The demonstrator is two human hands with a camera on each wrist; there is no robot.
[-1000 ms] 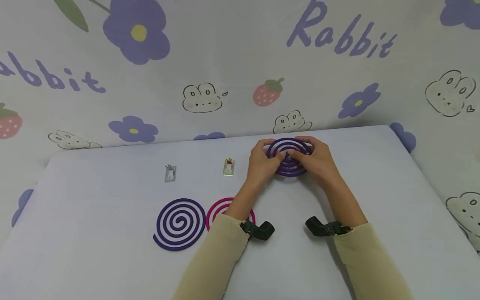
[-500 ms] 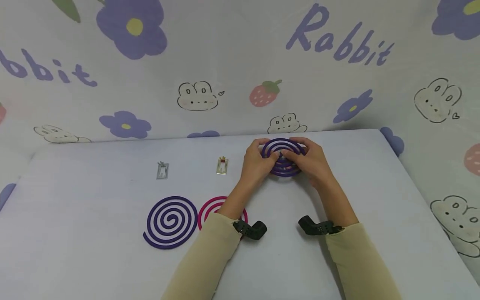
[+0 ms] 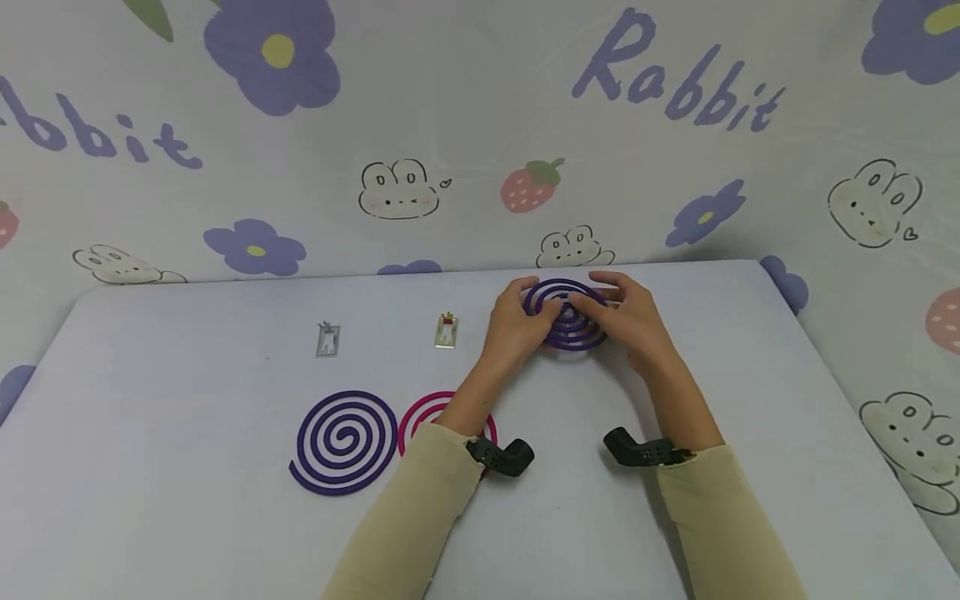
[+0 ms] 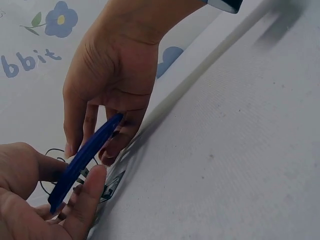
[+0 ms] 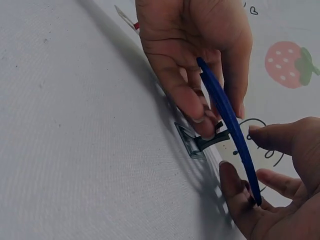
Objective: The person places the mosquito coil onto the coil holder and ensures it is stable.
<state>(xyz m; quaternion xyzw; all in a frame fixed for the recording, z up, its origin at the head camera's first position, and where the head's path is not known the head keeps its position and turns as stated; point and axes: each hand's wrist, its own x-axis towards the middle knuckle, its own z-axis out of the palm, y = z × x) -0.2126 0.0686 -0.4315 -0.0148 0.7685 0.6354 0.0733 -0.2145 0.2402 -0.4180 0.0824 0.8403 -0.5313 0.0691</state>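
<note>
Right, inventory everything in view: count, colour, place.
Held flat spiral coil: 1, dark purple, tilted, centre right
Flat-lying spiral coil: 1, dark purple, front left
Half-hidden spiral coil: 1, pink, beside the flat-lying coil
Rectangular metal stand: 1, silver, back left
Red-topped metal stand: 1, gold, back middle
Third rectangular stand: 1, dark grey, behind the held coil
Tabletop: 1, white, underneath
Printed backdrop: 1, white with purple flowers, behind
Wrist cameras: 2, black, wrists
Sleeves: 2, beige, forearms
Left hand, right hand: 2, bare, holding the coil
</note>
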